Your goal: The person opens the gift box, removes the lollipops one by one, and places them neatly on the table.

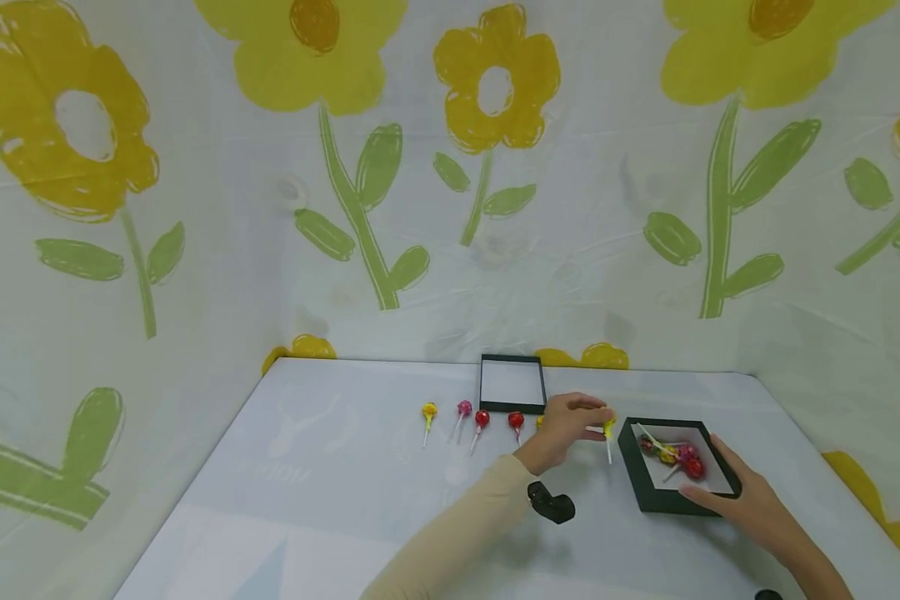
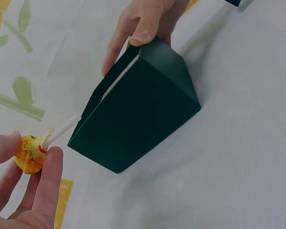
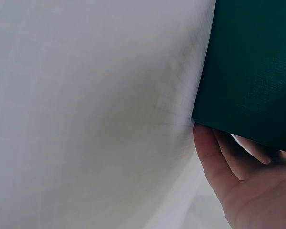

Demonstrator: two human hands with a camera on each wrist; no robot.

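My left hand (image 1: 566, 429) pinches a yellow lollipop (image 1: 609, 427) by its wrapped head, just left of the dark green box (image 1: 675, 502). In the left wrist view the lollipop's white stick points toward the box, near its corner. With my right hand (image 1: 753, 500) I grip the box at its right side, the thumb at the near rim. Close up, the right fingers (image 3: 212, 157) lie along the box's edge. Inside the box are several lollipops (image 1: 687, 461), red, pink, yellow and a dark one, their sticks crossing.
Left of the box, a row holds a yellow lollipop (image 1: 429, 410), a pink one (image 1: 464, 408), two red ones (image 1: 482, 418) and another yellow one partly hidden by my left hand. A dark-rimmed lid (image 1: 512, 408) lies behind them, near the flowered backdrop (image 1: 570, 250).
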